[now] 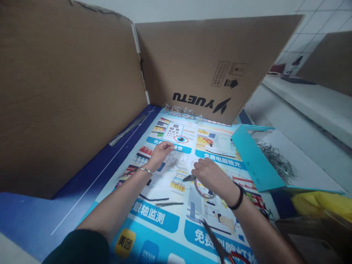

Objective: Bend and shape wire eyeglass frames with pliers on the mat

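My left hand (pixel 162 152) is closed in a pinch above the printed sheet, fingertips at a faint, looped thin wire (pixel 176 160). To its right my right hand (pixel 209 174) is curled closed; what its fingers hold is too small to make out. Beneath the right hand lies a round ring (pixel 204 190), and a dark pointed tip (pixel 189 178) shows beside it. A bundle of straight thin wires (pixel 169 204) rests on the sheet nearer to me. Scissors with red handles (pixel 217 240) lie at the front, partly cut off by the frame.
Tall cardboard panels (pixel 198 55) stand at the left and back. Tangled wire pieces (pixel 180 109) lie along the back panel. A clear strip-like bundle (pixel 128 131) sits at left. On the right, a blue-edged open box (pixel 255 161) holds tangled wire (pixel 275 157), with yellow material (pixel 321 205) nearby.
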Tool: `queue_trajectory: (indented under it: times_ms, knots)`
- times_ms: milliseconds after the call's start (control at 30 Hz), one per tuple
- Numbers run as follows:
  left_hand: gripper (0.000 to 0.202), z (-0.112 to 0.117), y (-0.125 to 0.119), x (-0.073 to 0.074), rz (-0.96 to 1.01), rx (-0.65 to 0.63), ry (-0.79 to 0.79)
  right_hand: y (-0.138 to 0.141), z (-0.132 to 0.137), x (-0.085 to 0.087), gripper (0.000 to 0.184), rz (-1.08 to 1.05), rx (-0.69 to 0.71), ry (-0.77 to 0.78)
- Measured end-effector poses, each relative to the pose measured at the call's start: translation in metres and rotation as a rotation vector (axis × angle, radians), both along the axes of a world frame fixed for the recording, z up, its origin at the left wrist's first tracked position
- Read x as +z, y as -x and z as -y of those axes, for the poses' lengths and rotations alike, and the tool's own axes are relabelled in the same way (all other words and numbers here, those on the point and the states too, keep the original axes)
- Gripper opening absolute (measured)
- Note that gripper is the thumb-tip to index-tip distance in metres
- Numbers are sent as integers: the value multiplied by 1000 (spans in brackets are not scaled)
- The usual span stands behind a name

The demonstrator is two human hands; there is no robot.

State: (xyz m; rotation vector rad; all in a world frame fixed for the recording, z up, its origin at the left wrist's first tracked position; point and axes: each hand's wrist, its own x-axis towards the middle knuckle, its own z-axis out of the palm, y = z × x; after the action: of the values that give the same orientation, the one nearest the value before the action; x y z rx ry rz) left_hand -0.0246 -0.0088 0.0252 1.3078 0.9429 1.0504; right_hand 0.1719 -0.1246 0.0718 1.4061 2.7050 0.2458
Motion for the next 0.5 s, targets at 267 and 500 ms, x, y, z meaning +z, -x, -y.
queue_trajectory:
  times_ms: [267, 500]
  knots:
    - [14, 0, 0, 0, 20, -4, -15, 0, -1, -2, 14, -8, -14, 17]
    - [14, -1, 0, -2, -5, -10, -82, -6, -2, 9, 13, -112, -43, -28]
